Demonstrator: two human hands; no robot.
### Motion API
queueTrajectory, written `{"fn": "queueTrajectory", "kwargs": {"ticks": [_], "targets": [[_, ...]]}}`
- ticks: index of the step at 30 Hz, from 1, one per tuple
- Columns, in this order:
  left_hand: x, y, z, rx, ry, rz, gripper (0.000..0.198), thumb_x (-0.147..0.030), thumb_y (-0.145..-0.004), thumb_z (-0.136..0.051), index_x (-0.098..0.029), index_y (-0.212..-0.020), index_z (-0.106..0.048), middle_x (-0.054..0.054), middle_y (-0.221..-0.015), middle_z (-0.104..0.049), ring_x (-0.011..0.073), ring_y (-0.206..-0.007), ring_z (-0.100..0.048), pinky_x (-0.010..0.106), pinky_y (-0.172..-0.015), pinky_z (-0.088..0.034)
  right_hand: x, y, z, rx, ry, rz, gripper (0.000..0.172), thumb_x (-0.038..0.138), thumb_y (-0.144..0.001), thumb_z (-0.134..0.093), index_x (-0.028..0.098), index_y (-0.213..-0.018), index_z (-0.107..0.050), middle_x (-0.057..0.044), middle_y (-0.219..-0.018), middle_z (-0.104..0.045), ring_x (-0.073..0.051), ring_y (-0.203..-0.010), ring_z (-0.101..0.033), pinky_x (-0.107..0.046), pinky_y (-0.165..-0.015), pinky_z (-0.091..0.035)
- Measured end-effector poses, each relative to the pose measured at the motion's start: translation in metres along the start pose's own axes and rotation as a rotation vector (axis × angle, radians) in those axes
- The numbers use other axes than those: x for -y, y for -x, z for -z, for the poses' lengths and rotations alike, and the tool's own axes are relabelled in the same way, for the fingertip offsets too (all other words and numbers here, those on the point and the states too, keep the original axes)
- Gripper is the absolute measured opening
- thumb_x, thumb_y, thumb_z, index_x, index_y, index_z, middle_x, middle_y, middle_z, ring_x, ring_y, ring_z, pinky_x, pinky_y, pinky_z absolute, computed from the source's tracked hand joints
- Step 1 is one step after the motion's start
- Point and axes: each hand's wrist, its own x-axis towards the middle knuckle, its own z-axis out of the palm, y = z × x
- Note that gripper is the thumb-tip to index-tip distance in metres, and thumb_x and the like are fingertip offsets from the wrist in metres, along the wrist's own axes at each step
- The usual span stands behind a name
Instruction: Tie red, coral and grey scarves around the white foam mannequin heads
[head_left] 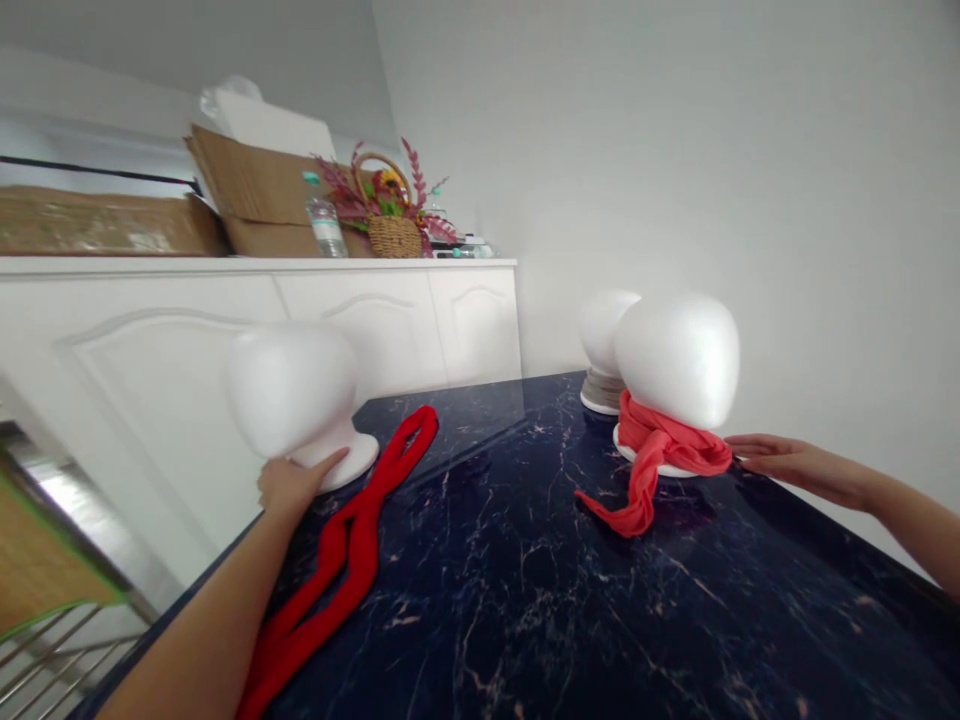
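My left hand [291, 482] grips the base of a bare white foam mannequin head [294, 390] at the left edge of the dark marble table [525, 580]. A long red scarf [337, 560] lies loose on the table right beside that hand. My right hand [787, 462] lies flat with fingers stretched out, its fingertips touching the coral scarf [664, 455] knotted round the neck of a second white foam head [679, 360]. One end of the coral scarf trails forward onto the table.
A third foam head [604, 340] with a grey scarf stands behind the second one, by the white wall. White cabinets [225, 340] to the left carry cardboard boxes, a water bottle [325, 220] and a flower basket [391, 215].
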Motion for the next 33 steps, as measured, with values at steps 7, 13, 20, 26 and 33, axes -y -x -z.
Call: {"fn": "queueTrajectory", "kwargs": {"ticks": [7, 13, 20, 26, 33], "targets": [[-0.004, -0.001, 0.003, -0.16, 0.054, 0.111, 0.104, -0.073, -0.047, -0.078, -0.011, -0.124, -0.046, 0.028, -0.135, -0.057, 0.0529, -0.126, -0.051, 0.064, -0.1, -0.044, 0.021, 0.014, -0.016, -0.065, -0.045, -0.026, 0.042, 0.036, -0.08, -0.072, 0.023, -0.12, -0.071, -0.013, -0.134, -0.063, -0.029, -0.13, -0.054, -0.026, -0.106, -0.046], [-0.039, 0.007, 0.024, -0.358, 0.256, 0.072, 0.105, -0.063, -0.056, -0.079, -0.006, -0.136, -0.042, 0.029, -0.141, -0.051, 0.0483, -0.133, -0.046, 0.063, -0.11, -0.037, 0.029, 0.02, -0.027, -0.213, -0.151, -0.046, 0.022, 0.023, -0.084, -0.066, 0.018, -0.105, -0.074, -0.019, -0.122, -0.067, -0.023, -0.111, -0.066, -0.027, -0.095, -0.05], [-0.131, 0.042, 0.055, -0.258, 0.629, -0.295, 0.074, -0.051, -0.065, -0.08, -0.017, -0.126, -0.056, 0.014, -0.135, -0.061, 0.0297, -0.127, -0.057, 0.041, -0.108, -0.048, 0.089, 0.023, -0.05, -1.077, -0.095, 0.233, 0.01, 0.012, -0.081, -0.056, 0.017, -0.085, -0.064, -0.015, -0.094, -0.068, -0.015, -0.082, -0.066, -0.033, -0.088, -0.05], [-0.188, 0.117, 0.039, 0.176, 0.763, -0.552, 0.068, -0.048, -0.065, -0.083, -0.015, -0.121, -0.061, 0.016, -0.129, -0.065, 0.0353, -0.121, -0.059, 0.05, -0.106, -0.047, 0.15, 0.054, -0.168, -0.523, -0.016, 0.706, 0.032, 0.038, -0.087, -0.066, 0.019, -0.113, -0.064, -0.014, -0.121, -0.065, -0.026, -0.113, -0.063, -0.044, -0.105, -0.046], [-0.198, 0.182, -0.004, 0.701, 0.6, -0.684, 0.078, -0.049, -0.064, -0.087, -0.017, -0.13, -0.061, 0.015, -0.135, -0.062, 0.0346, -0.122, -0.059, 0.052, -0.108, -0.045, 0.142, 0.067, -0.271, -0.052, 0.087, 0.554, 0.104, 0.056, -0.074, -0.078, 0.027, -0.156, -0.021, -0.01, -0.163, -0.018, -0.035, -0.148, -0.021, -0.056, -0.119, -0.03]]}}
